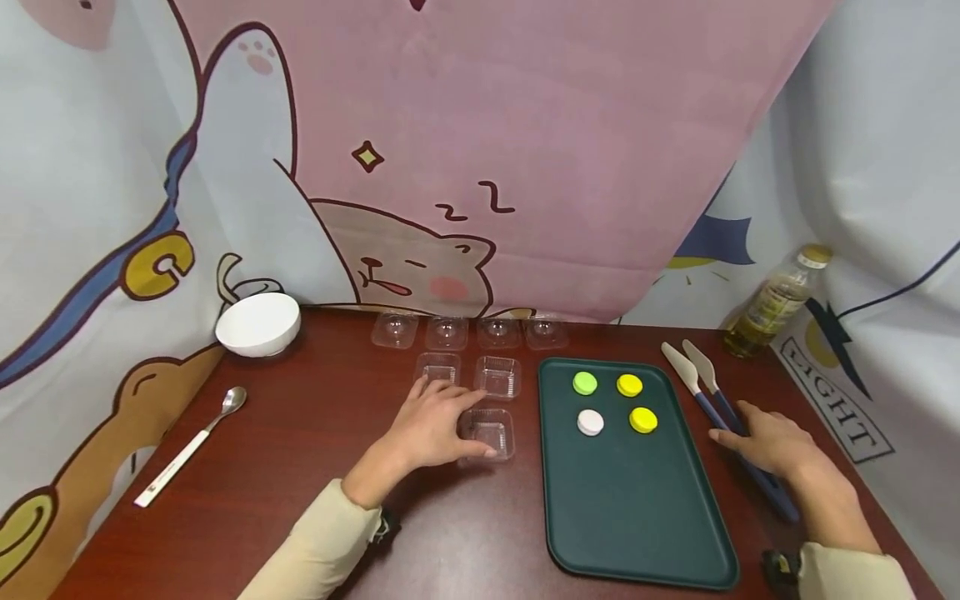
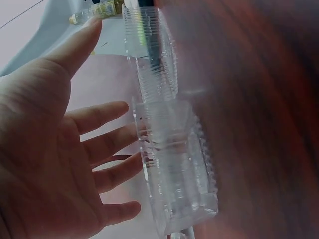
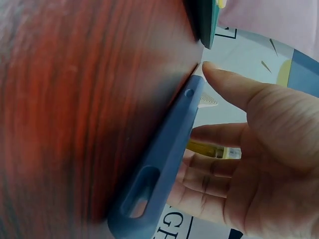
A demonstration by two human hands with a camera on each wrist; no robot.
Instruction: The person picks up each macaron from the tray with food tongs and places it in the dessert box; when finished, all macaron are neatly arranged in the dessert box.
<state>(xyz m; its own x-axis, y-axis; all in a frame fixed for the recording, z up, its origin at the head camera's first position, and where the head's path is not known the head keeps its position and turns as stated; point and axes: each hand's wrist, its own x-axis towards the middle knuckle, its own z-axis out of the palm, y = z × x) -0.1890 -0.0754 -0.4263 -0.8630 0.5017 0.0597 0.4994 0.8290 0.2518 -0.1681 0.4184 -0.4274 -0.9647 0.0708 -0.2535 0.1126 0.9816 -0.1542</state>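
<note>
My left hand point(image 1: 435, 423) hovers over small clear plastic boxes, its fingers spread and nothing gripped. The thumb is right at the near edge of the front box point(image 1: 497, 435), and the fingertips overlap the box at the back left point(image 1: 438, 362). A third box point(image 1: 498, 379) stands just beyond the fingers. In the left wrist view the palm faces the box wall point(image 2: 174, 164). On the right, my right hand point(image 1: 776, 446) is over tongs with blue handles point(image 1: 708, 410) and pale tips. Its thumb and loosely bent fingers lie on either side of the handle point(image 3: 164, 144), without closing round it.
A dark green tray point(image 1: 637, 517) holds several round macaron-like pieces: green point(image 1: 584, 382), yellow point(image 1: 629, 384) and pale pink point(image 1: 590, 422). Clear domed lids point(image 1: 446, 333) line the back. An oil bottle point(image 1: 776, 304) stands back right; a white bowl point(image 1: 258, 325) and spoon point(image 1: 183, 454) lie left.
</note>
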